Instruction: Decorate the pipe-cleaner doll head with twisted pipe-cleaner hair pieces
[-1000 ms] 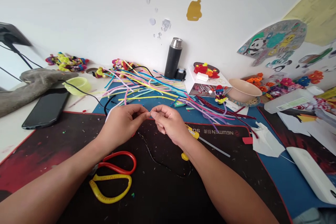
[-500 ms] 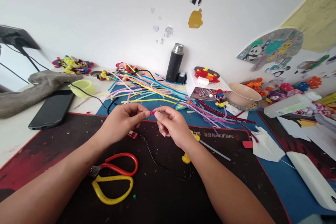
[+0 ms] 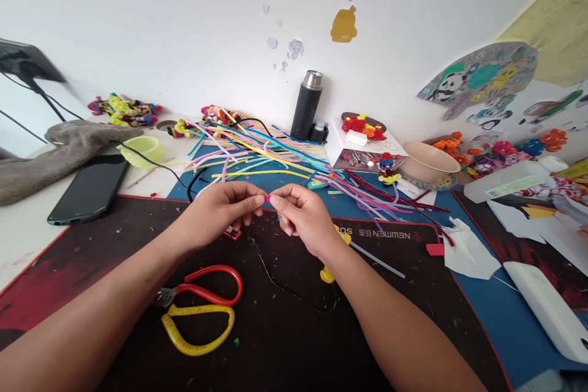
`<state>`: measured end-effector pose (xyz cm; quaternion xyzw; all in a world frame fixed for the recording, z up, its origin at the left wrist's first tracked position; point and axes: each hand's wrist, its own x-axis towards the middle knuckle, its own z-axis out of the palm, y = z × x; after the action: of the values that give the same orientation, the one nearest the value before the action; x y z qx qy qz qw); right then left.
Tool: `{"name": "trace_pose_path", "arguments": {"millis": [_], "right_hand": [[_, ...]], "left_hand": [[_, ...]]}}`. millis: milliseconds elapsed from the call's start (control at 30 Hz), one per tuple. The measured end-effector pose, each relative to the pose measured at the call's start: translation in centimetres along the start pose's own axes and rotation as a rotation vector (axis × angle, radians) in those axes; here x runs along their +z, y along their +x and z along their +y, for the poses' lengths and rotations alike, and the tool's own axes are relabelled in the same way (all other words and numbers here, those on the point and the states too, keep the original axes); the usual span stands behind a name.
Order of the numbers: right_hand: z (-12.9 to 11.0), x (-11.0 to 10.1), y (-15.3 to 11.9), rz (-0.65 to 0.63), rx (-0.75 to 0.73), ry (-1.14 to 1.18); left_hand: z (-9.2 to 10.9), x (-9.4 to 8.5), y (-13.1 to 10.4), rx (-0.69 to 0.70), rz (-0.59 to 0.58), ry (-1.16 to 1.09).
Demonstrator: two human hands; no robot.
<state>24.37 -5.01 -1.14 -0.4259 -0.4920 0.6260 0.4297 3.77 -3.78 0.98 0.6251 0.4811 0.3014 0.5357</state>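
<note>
Between the fingertips of both hands is a short magenta piece of pipe cleaner, mostly covered by the fingers. My left hand pinches its left end with thumb and forefinger. At the other end my right hand has a like pinch, its thumb almost touching the left one. Both hands hover over the back part of the dark mat. Below my left wrist lie scissors with one red and one yellow handle, their blades partly hidden by the forearm. A yellow glue gun is mostly covered by my right forearm; a clear glue stick pokes out of it.
Loose coloured pipe cleaners spread behind the hands. Farther back stand a black thermos, a white box and a pink bowl. A phone lies left, a white tissue right. A dark cord crosses the mat.
My fingertips have drawn slightly closer together, so less of the magenta piece shows between them. The view has shifted a little; the things on the table lie as before.
</note>
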Motion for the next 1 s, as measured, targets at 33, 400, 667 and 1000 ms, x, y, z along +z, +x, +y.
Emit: {"name": "trace_pose_path", "arguments": {"millis": [33,400,667,1000], "right_hand": [[0.1,0.0,0.0,-0.002,-0.001,0.003],[0.5,0.0,0.1,0.006,-0.042,-0.092],[0.6,0.1,-0.1,0.013,-0.113,-0.189],[0.4,0.1,-0.1,0.032,-0.076,-0.155]], "left_hand": [[-0.1,0.1,0.0,-0.002,0.008,-0.007],[-0.1,0.4,-0.5,0.229,0.161,0.345],[-0.2,0.8,-0.9,0.382,0.222,0.524],[-1.7,0.2,-0.5,0.686,0.270,0.938]]}}
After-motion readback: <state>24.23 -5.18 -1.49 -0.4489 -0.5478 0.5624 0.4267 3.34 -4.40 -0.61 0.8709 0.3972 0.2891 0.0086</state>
